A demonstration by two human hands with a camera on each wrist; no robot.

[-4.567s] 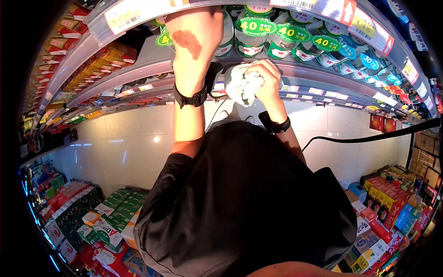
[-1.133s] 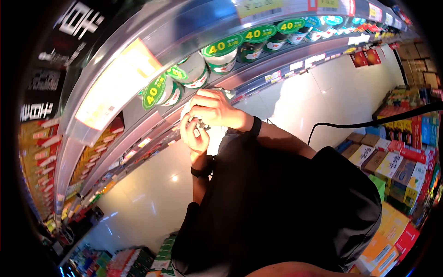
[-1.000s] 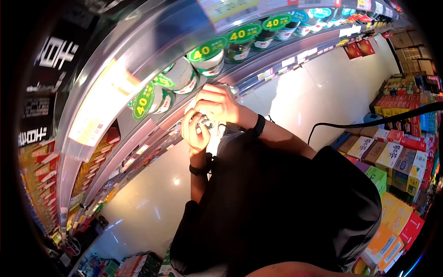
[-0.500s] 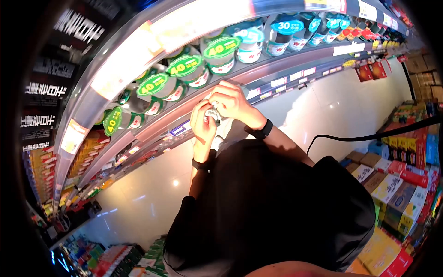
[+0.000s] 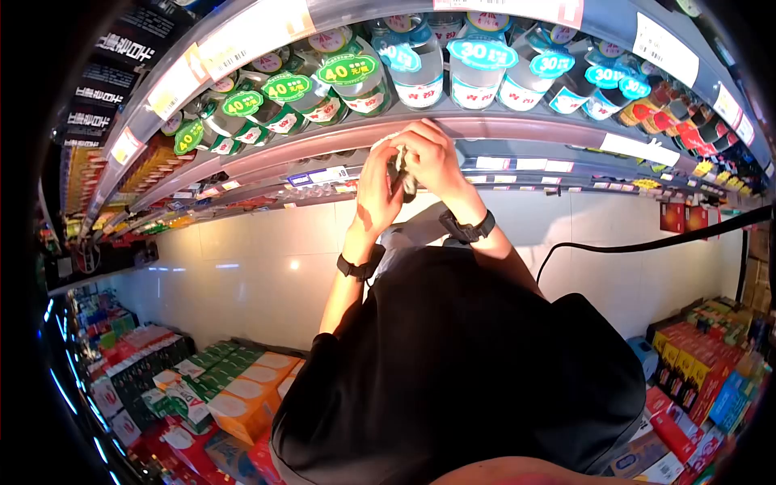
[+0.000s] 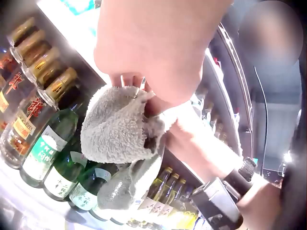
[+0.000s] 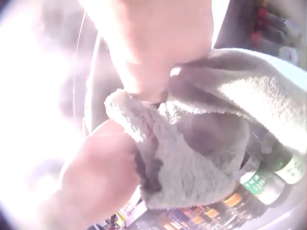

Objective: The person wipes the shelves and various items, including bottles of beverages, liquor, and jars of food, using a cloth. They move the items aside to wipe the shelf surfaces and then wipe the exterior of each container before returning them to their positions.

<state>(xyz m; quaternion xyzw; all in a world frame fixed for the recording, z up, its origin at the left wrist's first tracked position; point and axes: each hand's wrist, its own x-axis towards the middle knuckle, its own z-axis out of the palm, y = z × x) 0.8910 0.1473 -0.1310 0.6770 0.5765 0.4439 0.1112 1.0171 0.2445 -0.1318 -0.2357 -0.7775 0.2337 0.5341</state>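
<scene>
Both hands meet in front of the shelf edge in the head view, with a fluffy pale towel [image 5: 401, 165] bunched between them. My left hand [image 5: 377, 191] grips the towel from the left side. Close beside it, my right hand [image 5: 432, 160] pinches the cloth with curled fingers. The left wrist view shows the towel [image 6: 115, 129] hanging in folds below the left hand [image 6: 148, 52], whose fingertips curl into it. In the right wrist view a long fold of towel [image 7: 192, 165] drapes from under the right hand [image 7: 163, 43]. Parts of the fingers are hidden by cloth.
Bottles with green price tags [image 5: 349, 69] and blue price tags [image 5: 482, 53] line the shelf just beyond the hands. Shelf rails [image 5: 517, 129] run across below them. A black cable [image 5: 638, 245] hangs at right. Stacked cartons [image 5: 250, 396] stand behind the person.
My left hand has come back from among the bottles to join the right at the towel. The head view swung left and back, and blue-tagged bottles now stand ahead.
</scene>
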